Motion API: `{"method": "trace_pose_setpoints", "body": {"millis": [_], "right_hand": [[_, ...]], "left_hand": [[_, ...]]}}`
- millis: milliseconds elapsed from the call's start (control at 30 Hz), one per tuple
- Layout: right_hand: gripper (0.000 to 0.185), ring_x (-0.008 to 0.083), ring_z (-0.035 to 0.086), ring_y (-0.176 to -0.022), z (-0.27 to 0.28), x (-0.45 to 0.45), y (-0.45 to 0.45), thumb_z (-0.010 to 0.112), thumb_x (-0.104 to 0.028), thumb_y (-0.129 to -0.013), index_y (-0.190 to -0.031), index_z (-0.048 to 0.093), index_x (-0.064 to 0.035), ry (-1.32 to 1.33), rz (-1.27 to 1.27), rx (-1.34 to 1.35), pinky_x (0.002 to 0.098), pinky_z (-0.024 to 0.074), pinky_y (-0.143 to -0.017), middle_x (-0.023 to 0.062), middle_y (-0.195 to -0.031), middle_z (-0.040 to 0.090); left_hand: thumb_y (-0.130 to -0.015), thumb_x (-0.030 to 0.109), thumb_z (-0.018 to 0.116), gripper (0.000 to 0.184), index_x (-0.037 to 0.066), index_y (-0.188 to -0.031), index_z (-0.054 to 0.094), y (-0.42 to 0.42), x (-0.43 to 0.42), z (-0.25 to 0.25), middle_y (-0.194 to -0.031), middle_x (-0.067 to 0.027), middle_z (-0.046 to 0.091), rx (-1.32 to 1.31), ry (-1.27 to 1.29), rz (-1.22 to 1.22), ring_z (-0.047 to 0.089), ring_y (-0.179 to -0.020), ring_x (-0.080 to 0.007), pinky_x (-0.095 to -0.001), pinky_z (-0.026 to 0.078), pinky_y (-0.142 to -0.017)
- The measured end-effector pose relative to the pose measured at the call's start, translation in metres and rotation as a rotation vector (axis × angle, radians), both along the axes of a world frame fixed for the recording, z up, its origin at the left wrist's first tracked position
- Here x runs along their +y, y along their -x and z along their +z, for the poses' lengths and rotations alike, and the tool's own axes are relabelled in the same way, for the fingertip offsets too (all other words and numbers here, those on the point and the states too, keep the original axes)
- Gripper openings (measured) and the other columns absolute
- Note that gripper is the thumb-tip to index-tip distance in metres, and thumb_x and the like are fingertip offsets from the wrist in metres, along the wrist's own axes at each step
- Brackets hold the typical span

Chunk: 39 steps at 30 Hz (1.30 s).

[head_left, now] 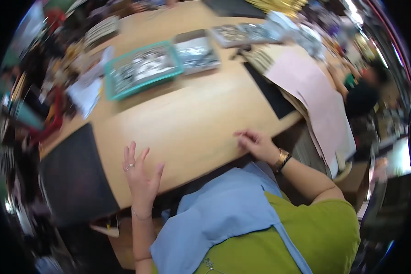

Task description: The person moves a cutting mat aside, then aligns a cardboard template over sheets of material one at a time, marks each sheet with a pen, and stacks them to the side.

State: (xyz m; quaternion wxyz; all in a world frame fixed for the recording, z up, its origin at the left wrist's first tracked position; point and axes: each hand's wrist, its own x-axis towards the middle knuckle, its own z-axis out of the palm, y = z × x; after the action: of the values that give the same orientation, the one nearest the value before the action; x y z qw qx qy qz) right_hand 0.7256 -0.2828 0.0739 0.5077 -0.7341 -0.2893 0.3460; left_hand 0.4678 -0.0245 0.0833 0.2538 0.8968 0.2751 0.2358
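My left hand is raised over the near left part of the wooden table, beside a black mat. Its fingers are spread and nothing is in it; a ring shows on one finger. My right hand hovers by the table's near edge, with loosely bent fingers and nothing visible in them. A gold-coloured watch is on that wrist. Beyond both hands a teal tray contains several small silvery pieces, too blurred to name. Next to it a grey box holds something shiny, perhaps in clear plastic.
Pink and tan sheets hang over the right edge, partly on a dark mat. Farther back are another box, plastic bags and yellow material. White papers lie at left. Another person sits at right.
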Motion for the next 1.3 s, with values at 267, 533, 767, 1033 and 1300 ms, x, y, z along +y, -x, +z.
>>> {"method": "trace_pose_setpoints", "body": {"millis": [267,533,767,1033,1300], "right_hand": [[0.067,0.0149,0.057,-0.09,-0.018,-0.14,-0.097,0.061,-0.057,-0.087,-0.131,0.045,-0.0108,-0.406,-1.031,0.49,0.0322,0.0476,-0.076,0.0056,-0.108,0.056],[0.091,0.022,0.051,-0.103,-0.054,-0.181,-0.142,0.069,-0.073,-0.068,-0.131,0.043,-0.0114,-1.034,-1.406,0.686,0.0374,0.0408,-0.094,0.0079,-0.118,0.051],[0.064,0.0182,0.053,-0.096,-0.062,-0.189,-0.166,0.073,-0.055,-0.075,-0.12,0.052,-0.0146,-1.071,-1.5,0.322,0.0342,0.043,-0.085,0.0024,-0.11,0.058],[0.066,0.0226,0.05,-0.112,-0.007,-0.187,-0.178,0.065,-0.057,-0.082,-0.131,0.049,-0.0158,-0.939,-1.525,0.196,0.0409,0.0422,-0.088,0.003,-0.13,0.053],[0.039,0.028,0.059,-0.108,0.001,-0.205,-0.198,0.056,-0.026,-0.093,-0.126,0.051,-0.0054,-1.078,-1.472,0.24,0.0425,0.0508,-0.086,0.0117,-0.122,0.06]], "left_hand": [[-0.08,0.034,0.072,0.054,0.01,-0.126,0.058,-0.072,-0.051,-0.024,-0.149,-0.0146,0.037,0.195,0.046,-0.199,0.026,-0.142,-0.0352,-0.0595,0.015,-0.112],[-0.081,0.033,0.071,0.053,0.008,-0.126,0.058,-0.072,-0.052,-0.029,-0.146,-0.0165,0.042,0.224,-0.056,-0.174,0.031,-0.14,-0.0365,-0.0579,0.018,-0.112],[-0.083,0.026,0.069,0.049,0.005,-0.125,0.057,-0.075,-0.054,-0.025,-0.144,-0.0194,0.043,0.236,-0.101,-0.174,0.033,-0.138,-0.0362,-0.0532,0.02,-0.112],[-0.082,0.033,0.069,0.05,0.007,-0.123,0.059,-0.076,-0.055,-0.029,-0.144,-0.0182,0.044,0.2,-0.101,-0.167,0.035,-0.137,-0.0373,-0.0541,0.022,-0.11],[-0.084,0.027,0.068,0.047,0.003,-0.123,0.057,-0.075,-0.056,-0.023,-0.142,-0.0207,0.046,0.212,-0.156,-0.187,0.038,-0.134,-0.037,-0.0475,0.027,-0.109]]}}
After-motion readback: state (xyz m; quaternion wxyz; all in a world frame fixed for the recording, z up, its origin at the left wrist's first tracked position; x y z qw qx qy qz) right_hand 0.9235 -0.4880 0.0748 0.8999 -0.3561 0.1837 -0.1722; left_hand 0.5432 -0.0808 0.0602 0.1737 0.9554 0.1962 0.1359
